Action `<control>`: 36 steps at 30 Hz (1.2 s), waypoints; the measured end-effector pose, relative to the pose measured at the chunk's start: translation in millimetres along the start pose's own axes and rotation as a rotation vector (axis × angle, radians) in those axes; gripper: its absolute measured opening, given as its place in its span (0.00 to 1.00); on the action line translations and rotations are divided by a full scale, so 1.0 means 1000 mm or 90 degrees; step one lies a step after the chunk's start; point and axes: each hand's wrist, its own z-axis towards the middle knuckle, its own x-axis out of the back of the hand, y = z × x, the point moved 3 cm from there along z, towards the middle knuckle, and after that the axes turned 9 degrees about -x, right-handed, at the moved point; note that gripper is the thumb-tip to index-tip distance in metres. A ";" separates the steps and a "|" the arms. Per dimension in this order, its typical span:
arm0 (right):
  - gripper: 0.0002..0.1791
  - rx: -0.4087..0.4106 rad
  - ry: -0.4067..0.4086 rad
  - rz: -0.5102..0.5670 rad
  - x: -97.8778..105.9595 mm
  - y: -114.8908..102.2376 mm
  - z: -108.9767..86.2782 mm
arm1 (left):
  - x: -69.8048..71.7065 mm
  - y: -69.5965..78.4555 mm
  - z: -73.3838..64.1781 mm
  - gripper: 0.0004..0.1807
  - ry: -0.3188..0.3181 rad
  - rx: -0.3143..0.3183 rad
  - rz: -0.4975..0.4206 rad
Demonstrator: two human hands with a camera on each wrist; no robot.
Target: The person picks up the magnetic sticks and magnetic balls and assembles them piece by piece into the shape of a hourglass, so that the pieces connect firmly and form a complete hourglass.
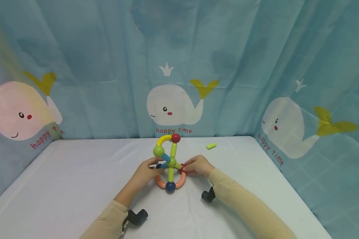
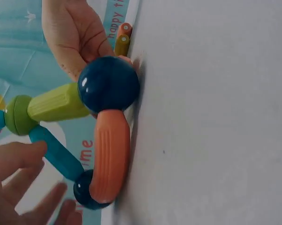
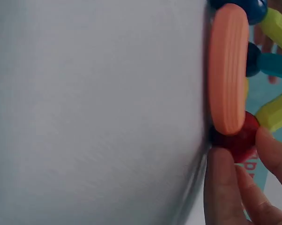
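A toy frame of magnetic rods and balls stands on the white table, with a green ball at its centre. Curved orange rods and a navy ball form its base. Above rise a light green ball, a yellow curved rod and a red ball. My right hand pinches the lower red ball between thumb and fingers. On the other side, my left hand is by a blue rod, its fingers loosely spread; whether they touch it I cannot tell.
A loose yellow-green rod lies toward the back right of the table. Past the right hand show the ends of an orange rod and a yellowish rod. A blue whale-print curtain hangs behind and along the sides.
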 end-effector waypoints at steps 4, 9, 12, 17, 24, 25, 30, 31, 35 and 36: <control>0.20 -0.008 0.057 0.040 0.017 -0.003 0.001 | 0.006 -0.010 0.002 0.30 -0.016 0.015 0.001; 0.23 -0.024 0.150 0.162 0.056 -0.005 0.008 | 0.008 -0.015 0.001 0.29 -0.054 0.027 -0.005; 0.28 -0.056 0.209 0.208 0.081 0.000 0.018 | 0.011 -0.015 0.000 0.26 -0.049 0.026 0.006; 0.43 -0.149 0.256 0.277 0.110 0.016 0.037 | 0.015 -0.016 -0.002 0.21 -0.038 0.021 -0.014; 0.48 -0.180 0.235 0.289 0.124 0.022 0.060 | 0.013 -0.026 0.001 0.17 -0.030 0.033 -0.049; 0.48 -0.184 0.237 0.284 0.125 0.023 0.063 | 0.013 -0.027 0.001 0.17 -0.029 0.035 -0.051; 0.45 -0.195 0.241 0.275 0.121 0.024 0.072 | 0.012 -0.027 -0.001 0.14 -0.021 0.038 -0.054; 0.44 -0.199 0.240 0.278 0.120 0.025 0.072 | 0.011 -0.028 -0.002 0.14 -0.020 0.039 -0.055; 0.42 -0.204 0.245 0.299 0.120 0.030 0.076 | 0.008 -0.028 -0.002 0.13 -0.023 0.037 -0.054; 0.42 -0.206 0.250 0.299 0.120 0.031 0.076 | 0.008 -0.028 -0.002 0.13 -0.024 0.037 -0.054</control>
